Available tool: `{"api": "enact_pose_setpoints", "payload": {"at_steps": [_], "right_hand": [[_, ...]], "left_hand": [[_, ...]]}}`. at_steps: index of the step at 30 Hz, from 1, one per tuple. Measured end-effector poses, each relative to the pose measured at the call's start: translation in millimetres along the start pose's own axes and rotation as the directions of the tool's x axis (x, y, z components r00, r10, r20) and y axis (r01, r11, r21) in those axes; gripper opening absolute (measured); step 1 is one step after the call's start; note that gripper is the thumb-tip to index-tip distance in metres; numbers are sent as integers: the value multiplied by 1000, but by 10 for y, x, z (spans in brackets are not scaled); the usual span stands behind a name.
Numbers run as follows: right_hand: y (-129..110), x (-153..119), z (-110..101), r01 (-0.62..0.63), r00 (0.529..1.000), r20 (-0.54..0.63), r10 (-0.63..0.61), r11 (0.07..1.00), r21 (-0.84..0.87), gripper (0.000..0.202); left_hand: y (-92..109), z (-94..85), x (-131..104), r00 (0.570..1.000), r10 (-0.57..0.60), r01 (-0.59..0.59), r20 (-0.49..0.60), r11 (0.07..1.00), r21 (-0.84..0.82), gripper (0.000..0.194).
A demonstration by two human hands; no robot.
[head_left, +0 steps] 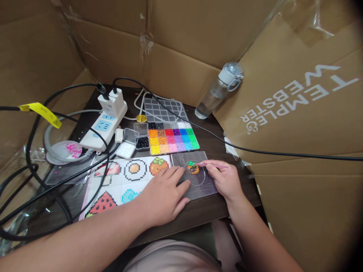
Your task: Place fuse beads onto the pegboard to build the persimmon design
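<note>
A pink pen-like tool (217,165) is held in my right hand (225,179), its tip at the green top of a small orange, brown and green bead figure (193,168). The figure lies on a clear pegboard (208,185), with a round transparent rim around it. My left hand (167,194) rests palm down, fingers spread, across the pattern sheet (116,189) and the pegboard's left edge. Nothing shows in its grasp. Behind the pegboard stands an open bead box (174,139) with compartments of many colours.
Small boxes hold black beads (142,142) and white beads (125,150). A power strip (103,128) and looping black cables (28,151) lie at the left, near a dish of pink beads (73,150). A water bottle (215,92) leans at the back; cardboard walls (181,68) surround the table.
</note>
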State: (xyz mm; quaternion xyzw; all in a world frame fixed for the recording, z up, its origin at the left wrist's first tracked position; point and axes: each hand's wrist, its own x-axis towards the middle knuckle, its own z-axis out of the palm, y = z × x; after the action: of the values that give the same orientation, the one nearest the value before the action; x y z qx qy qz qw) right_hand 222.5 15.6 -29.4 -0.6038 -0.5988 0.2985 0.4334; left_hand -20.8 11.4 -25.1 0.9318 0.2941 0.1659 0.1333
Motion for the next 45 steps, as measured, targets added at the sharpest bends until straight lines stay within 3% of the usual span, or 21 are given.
{"api": "enact_pose_setpoints", "payload": {"at_steps": [20,29,40,45], "right_hand": [[-68,-13,32,-80,997,-16,82,994,80,16],[-138,-2,25,-37,999,-16,37,999,-11,17],[7,-37,0,-71,997,-17,73,991,114,19],[-95,101,-46,-12,999,-33,17,990,142,22]], "left_hand": [[-5,9,5,1000,0,0,-2,1000,6,36],[1,-1,-8,1000,-3,2,-10,1000,-16,35],[8,-11,-14,1000,-4,4,-7,1000,-13,35],[8,-10,-10,1000,-6,6,-6,1000,-3,36]]}}
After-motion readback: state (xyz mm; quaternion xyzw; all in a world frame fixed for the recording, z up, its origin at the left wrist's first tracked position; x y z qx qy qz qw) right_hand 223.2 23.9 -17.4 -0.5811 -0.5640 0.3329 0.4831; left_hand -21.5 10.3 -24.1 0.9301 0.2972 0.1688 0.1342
